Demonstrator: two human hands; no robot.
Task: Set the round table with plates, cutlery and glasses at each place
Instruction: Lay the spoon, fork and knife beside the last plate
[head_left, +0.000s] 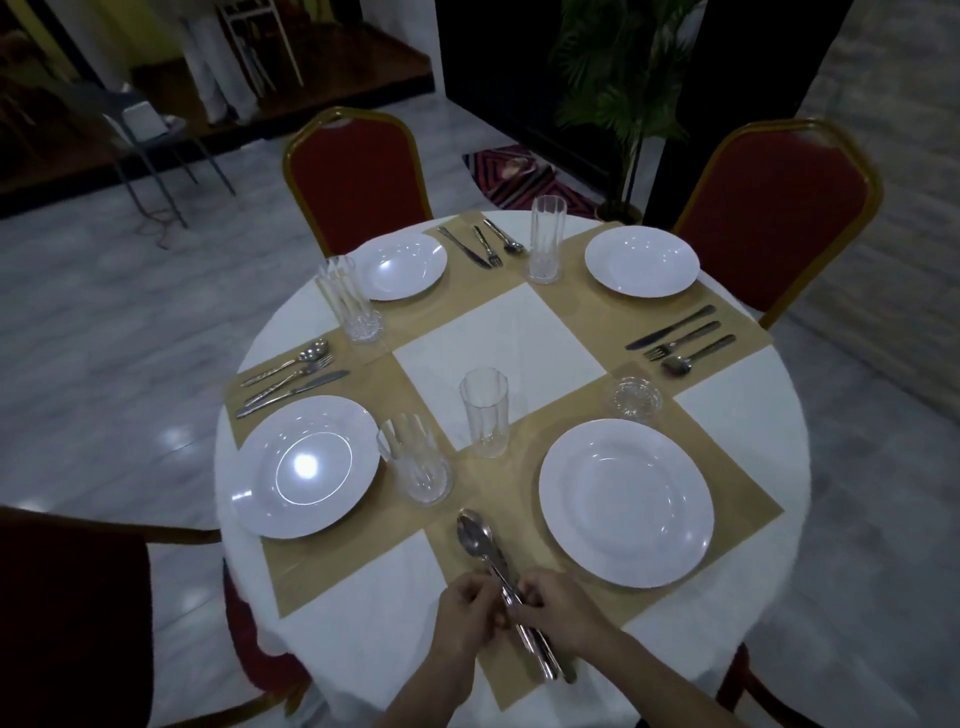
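A round table (737, 415) in a white cloth carries tan placemats and four white plates: near right (626, 501), near left (306, 465), far left (399, 265), far right (641, 261). Near the front edge my left hand (467, 613) and my right hand (558, 605) both grip a bundle of cutlery (475, 538) over the placemat left of the near right plate; its spoon bowl points away from me. Cutlery sets lie at the left (291, 376), far (480, 244) and right (680, 340) places. Several glasses stand about, one (484, 413) near the centre.
Red chairs with gold frames stand at the far left (358, 176), far right (779, 213) and near left (72, 618). A potted palm (623, 104) stands behind the table. A short glass (635, 397) sits beyond the near right plate.
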